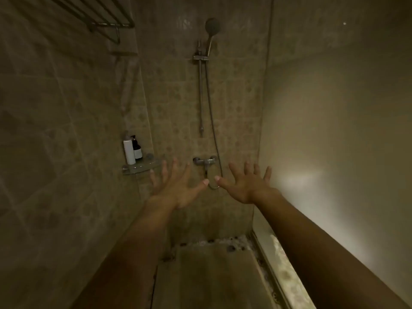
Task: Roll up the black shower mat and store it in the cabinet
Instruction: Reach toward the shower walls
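Note:
A dark, flat shower mat (207, 277) lies on the shower floor between my forearms, its far edge next to pale pebbles. Both my arms reach forward above it at about waist height of the wall. My left hand (176, 188) is spread with fingers apart and holds nothing. My right hand (246, 185) is spread the same way, empty, with its thumb close to the left thumb. Both hands hang in the air in front of the tap, well above the mat. No cabinet is in view.
A tiled wall with a mixer tap (205, 162), hose and shower head (212, 26) is straight ahead. A glass corner shelf (140, 167) with two bottles sits at left. A metal rack (104, 17) hangs top left. A glass panel (334, 141) and its sill bound the right.

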